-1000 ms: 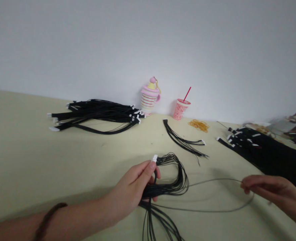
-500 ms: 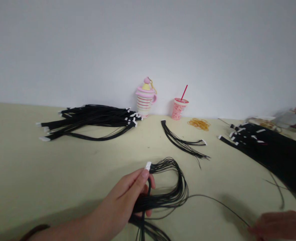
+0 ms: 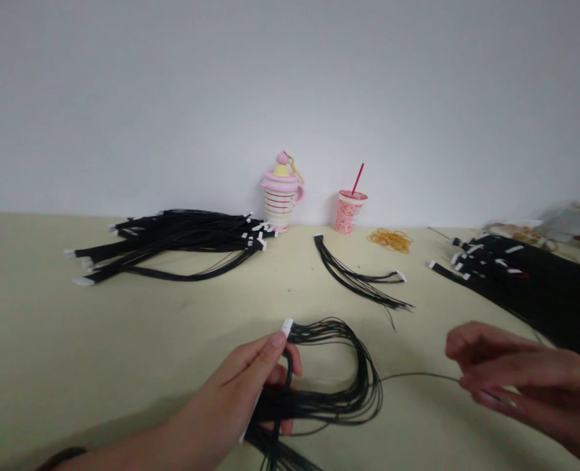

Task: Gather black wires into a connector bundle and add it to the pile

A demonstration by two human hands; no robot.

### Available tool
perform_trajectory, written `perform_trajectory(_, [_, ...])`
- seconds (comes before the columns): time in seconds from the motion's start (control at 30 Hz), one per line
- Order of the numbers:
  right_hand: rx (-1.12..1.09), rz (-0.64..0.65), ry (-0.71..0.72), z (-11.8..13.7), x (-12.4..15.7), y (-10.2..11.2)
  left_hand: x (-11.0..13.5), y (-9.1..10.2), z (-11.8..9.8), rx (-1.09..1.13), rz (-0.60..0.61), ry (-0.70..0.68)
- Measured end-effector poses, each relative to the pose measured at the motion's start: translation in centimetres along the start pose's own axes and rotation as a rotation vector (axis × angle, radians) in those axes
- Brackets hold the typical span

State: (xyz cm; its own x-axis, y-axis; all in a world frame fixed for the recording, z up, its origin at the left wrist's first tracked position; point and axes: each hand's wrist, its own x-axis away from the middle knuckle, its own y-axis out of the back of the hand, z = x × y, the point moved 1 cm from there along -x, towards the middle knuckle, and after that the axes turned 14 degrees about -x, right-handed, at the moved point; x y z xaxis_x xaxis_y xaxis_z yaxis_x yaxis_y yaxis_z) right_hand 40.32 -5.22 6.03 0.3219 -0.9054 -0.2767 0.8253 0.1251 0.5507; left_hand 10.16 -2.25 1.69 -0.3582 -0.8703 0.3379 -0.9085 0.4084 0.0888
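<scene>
My left hand is closed around a black wire harness, its thumb pressing just below a white connector. The harness wires bend in a loop to the right and come back under the fingers; loose ends trail toward the bottom edge. One single black wire runs out of the loop to the right. My right hand, slightly blurred, pinches this wire near its end between thumb and fingers.
At the back left lies a pile of black harnesses. A pink-lidded striped cup and a small cup with a straw stand by the wall. Nearby are one harness, yellow rubber bands, and more black harnesses at right.
My right hand has risen from the lower right corner and come leftward, still on the single wire. The left hand keeps its grip on the harness, barely shifted.
</scene>
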Motion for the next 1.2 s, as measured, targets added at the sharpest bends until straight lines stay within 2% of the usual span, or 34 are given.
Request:
perform_trajectory(0.1, [-0.034,-0.055,0.025,1.6,-2.8,-1.1,-0.1,0.1,-0.2,-0.014,-0.024,0.021])
perform_trajectory(0.27, [-0.133,-0.009,-0.01,3.3,-6.1,-7.6,-0.2,0.2,-0.2,-0.04,0.013,0.02])
perform_trajectory(0.33, [-0.157,0.017,0.051,3.6,-7.1,-10.0,-0.3,0.3,-0.1,-0.009,0.018,0.007])
perform_trajectory(0.47, [-0.201,0.016,0.147,3.3,-8.0,-12.9,-0.6,0.5,0.1,0.078,0.007,0.025])
perform_trajectory(0.7, [-0.344,-0.044,-0.054,1.2,-7.7,-13.6,-0.5,0.8,0.1,0.146,0.03,0.137])
perform_trajectory(0.9, [-0.335,-0.038,0.031,1.1,-7.7,-13.9,-0.5,0.9,0.1,0.144,0.049,0.114])
perform_trajectory(1.2, [-0.325,-0.031,0.08,1.4,-7.6,-13.8,-0.5,0.7,-0.3,0.079,0.037,0.111])
